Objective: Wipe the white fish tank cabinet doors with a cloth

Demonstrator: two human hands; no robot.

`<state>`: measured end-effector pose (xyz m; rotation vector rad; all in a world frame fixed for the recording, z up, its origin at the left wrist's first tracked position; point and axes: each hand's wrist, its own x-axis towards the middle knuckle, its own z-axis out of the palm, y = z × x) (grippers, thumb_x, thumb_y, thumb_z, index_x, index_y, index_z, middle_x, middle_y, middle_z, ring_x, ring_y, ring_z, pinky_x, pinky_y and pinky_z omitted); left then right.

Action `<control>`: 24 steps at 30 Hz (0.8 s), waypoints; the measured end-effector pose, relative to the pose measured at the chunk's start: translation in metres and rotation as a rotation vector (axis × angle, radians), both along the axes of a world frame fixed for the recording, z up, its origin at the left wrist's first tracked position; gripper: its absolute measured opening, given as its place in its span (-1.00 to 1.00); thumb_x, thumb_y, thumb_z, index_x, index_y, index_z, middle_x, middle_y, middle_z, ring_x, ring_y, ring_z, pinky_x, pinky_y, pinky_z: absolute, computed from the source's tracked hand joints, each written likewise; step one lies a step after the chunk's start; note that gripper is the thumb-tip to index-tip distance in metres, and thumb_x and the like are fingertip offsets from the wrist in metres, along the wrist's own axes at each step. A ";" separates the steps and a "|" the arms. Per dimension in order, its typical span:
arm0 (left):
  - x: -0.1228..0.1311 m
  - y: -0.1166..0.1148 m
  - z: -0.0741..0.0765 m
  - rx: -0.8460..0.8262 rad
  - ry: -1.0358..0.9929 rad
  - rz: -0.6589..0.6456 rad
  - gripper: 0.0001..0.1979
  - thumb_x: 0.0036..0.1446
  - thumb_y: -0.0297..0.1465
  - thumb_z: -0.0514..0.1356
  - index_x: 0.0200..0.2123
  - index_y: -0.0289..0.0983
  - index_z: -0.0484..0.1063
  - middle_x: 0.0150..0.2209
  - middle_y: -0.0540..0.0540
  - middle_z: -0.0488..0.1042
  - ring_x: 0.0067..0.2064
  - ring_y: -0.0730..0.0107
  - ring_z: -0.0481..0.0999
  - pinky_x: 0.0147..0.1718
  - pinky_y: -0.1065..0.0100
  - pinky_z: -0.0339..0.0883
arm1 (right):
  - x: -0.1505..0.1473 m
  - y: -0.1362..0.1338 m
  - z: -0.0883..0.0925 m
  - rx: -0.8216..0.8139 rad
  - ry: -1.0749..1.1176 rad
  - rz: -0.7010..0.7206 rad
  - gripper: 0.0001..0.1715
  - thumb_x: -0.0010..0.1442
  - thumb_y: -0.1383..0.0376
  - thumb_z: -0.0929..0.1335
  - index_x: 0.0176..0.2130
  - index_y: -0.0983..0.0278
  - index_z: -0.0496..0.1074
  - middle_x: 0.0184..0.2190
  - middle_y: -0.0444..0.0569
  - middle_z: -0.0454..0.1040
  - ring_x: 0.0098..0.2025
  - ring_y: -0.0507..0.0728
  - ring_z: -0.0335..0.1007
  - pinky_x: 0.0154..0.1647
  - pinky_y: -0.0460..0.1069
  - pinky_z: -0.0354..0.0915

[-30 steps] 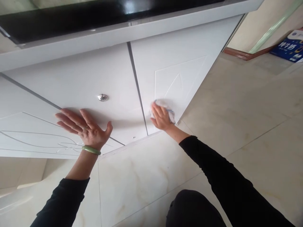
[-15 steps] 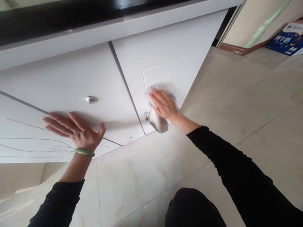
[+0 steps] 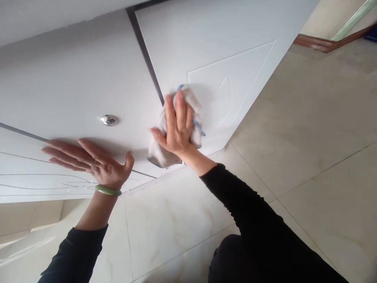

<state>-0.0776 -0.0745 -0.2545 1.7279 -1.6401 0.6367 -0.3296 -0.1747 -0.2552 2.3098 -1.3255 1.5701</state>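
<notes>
I see the right hand (image 3: 176, 125) pressing a pale cloth (image 3: 160, 151) flat against the white cabinet door (image 3: 224, 51). Its fingers are stretched out and lie on the cloth, not curled around it. The cloth has a thin blue edge and sits low on the door, across the dark gap (image 3: 144, 47) between two doors, with one corner hanging down near the floor (image 3: 309, 129). The left hand (image 3: 94, 163) is open, palm flat on the next door (image 3: 64, 78), fingers spread, holding nothing. It rests just under a round metal knob (image 3: 109, 120). A green bangle (image 3: 108, 190) is on the left wrist. Both sleeves are black.
</notes>
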 end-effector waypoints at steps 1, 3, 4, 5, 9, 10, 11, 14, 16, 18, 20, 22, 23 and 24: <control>-0.001 0.000 0.001 0.006 0.016 -0.004 0.65 -0.07 0.45 0.40 0.74 -0.31 -0.33 0.68 -0.19 -0.86 0.62 -0.65 -0.90 0.49 -0.50 -1.03 | 0.005 0.002 -0.013 0.091 0.014 0.036 0.03 0.50 -0.21 0.32 0.65 0.29 0.22 0.66 0.17 0.18 0.78 0.59 -0.30 0.75 0.45 0.01; -0.003 0.002 0.002 0.008 0.039 -0.013 0.65 -0.09 0.45 0.41 0.73 -0.35 -0.26 0.70 -0.20 -0.83 0.62 -0.64 -0.88 0.51 -0.47 -1.03 | 0.011 0.004 -0.034 0.200 -0.001 0.085 -0.01 0.52 -0.17 0.31 0.65 0.28 0.23 0.62 0.23 0.24 0.76 0.63 -0.19 0.71 0.49 0.08; -0.003 0.002 0.003 0.005 0.048 -0.014 0.64 -0.09 0.45 0.41 0.73 -0.36 -0.23 0.70 -0.20 -0.81 0.63 -0.64 -0.87 0.52 -0.46 -1.01 | 0.013 0.004 -0.044 0.226 -0.016 0.101 -0.04 0.53 -0.15 0.30 0.65 0.28 0.23 0.61 0.25 0.25 0.75 0.63 -0.14 0.71 0.49 0.08; -0.004 0.003 0.003 0.004 0.053 -0.012 0.63 -0.10 0.45 0.41 0.73 -0.36 -0.21 0.71 -0.21 -0.79 0.64 -0.63 -0.85 0.53 -0.45 -0.99 | 0.014 0.005 -0.053 0.241 -0.034 0.113 -0.05 0.54 -0.12 0.29 0.65 0.29 0.23 0.61 0.26 0.26 0.74 0.63 -0.11 0.71 0.49 0.07; -0.007 0.008 0.007 0.029 0.050 -0.017 0.60 -0.04 0.42 0.41 0.72 -0.38 -0.22 0.71 -0.30 -0.76 0.65 -0.59 -0.84 0.53 -0.46 -0.97 | 0.015 0.012 -0.084 0.329 -0.014 0.153 -0.12 0.56 -0.02 0.30 0.66 0.28 0.24 0.59 0.25 0.31 0.74 0.57 -0.04 0.76 0.43 0.02; -0.008 0.009 0.008 0.041 0.051 -0.022 0.58 -0.01 0.40 0.41 0.72 -0.40 -0.22 0.71 -0.34 -0.75 0.65 -0.58 -0.85 0.53 -0.46 -0.98 | 0.014 0.013 -0.090 0.355 0.006 0.160 -0.15 0.57 0.00 0.30 0.65 0.23 0.25 0.58 0.22 0.34 0.73 0.53 0.00 0.76 0.40 0.04; -0.009 0.011 0.009 0.051 0.053 -0.025 0.56 0.02 0.38 0.41 0.71 -0.42 -0.22 0.71 -0.37 -0.74 0.65 -0.57 -0.84 0.53 -0.46 -0.97 | 0.013 0.014 -0.097 0.380 0.028 0.171 -0.18 0.57 0.02 0.30 0.64 0.18 0.28 0.57 0.18 0.37 0.72 0.50 0.06 0.76 0.37 0.08; -0.014 0.016 0.013 0.074 0.069 -0.024 0.48 0.10 0.32 0.41 0.69 -0.49 -0.18 0.70 -0.45 -0.70 0.66 -0.54 -0.83 0.54 -0.49 -0.93 | 0.008 0.013 -0.113 0.434 0.091 0.250 -0.27 0.54 0.12 0.34 0.59 0.08 0.38 0.51 0.14 0.46 0.63 0.44 0.29 0.72 0.31 0.22; -0.015 0.018 0.014 0.077 0.057 -0.018 0.45 0.13 0.29 0.41 0.68 -0.54 -0.14 0.71 -0.50 -0.66 0.67 -0.52 -0.81 0.56 -0.49 -0.89 | 0.005 0.013 -0.122 0.449 0.121 0.323 -0.28 0.54 0.19 0.34 0.58 0.13 0.40 0.52 0.16 0.45 0.60 0.42 0.34 0.72 0.30 0.21; -0.014 0.019 0.014 0.072 0.033 -0.014 0.42 0.12 0.25 0.43 0.67 -0.58 -0.08 0.71 -0.54 -0.62 0.68 -0.50 -0.78 0.59 -0.46 -0.84 | 0.000 0.015 -0.130 0.448 0.130 0.371 -0.28 0.54 0.23 0.30 0.58 0.21 0.39 0.56 0.17 0.40 0.63 0.40 0.29 0.75 0.28 0.13; -0.013 0.020 0.014 0.073 0.042 -0.025 0.41 0.08 0.23 0.46 0.67 -0.54 -0.03 0.71 -0.52 -0.59 0.69 -0.47 -0.76 0.60 -0.43 -0.81 | -0.007 0.025 -0.137 0.440 0.131 0.382 -0.29 0.53 0.26 0.27 0.55 0.28 0.42 0.57 0.19 0.39 0.66 0.38 0.24 0.76 0.28 0.09; -0.013 0.021 0.015 0.083 0.091 -0.049 0.41 0.03 0.20 0.49 0.68 -0.47 0.02 0.73 -0.47 -0.54 0.68 -0.46 -0.77 0.59 -0.46 -0.82 | -0.020 0.043 -0.146 0.443 0.120 0.408 -0.31 0.51 0.28 0.25 0.50 0.31 0.47 0.55 0.21 0.41 0.66 0.37 0.24 0.74 0.29 0.13; -0.014 0.022 0.016 0.089 0.120 -0.060 0.40 0.01 0.19 0.49 0.67 -0.44 0.04 0.73 -0.45 -0.52 0.68 -0.45 -0.77 0.58 -0.47 -0.82 | -0.027 0.054 -0.150 0.465 0.089 0.438 -0.33 0.49 0.29 0.25 0.46 0.31 0.50 0.54 0.22 0.43 0.65 0.36 0.26 0.72 0.30 0.16; -0.014 0.022 0.018 0.096 0.143 -0.070 0.38 0.01 0.17 0.50 0.67 -0.43 0.06 0.74 -0.44 -0.49 0.69 -0.44 -0.76 0.58 -0.48 -0.81 | -0.035 0.066 -0.153 0.515 0.025 0.472 -0.35 0.46 0.30 0.26 0.42 0.29 0.53 0.52 0.20 0.45 0.63 0.35 0.30 0.70 0.30 0.20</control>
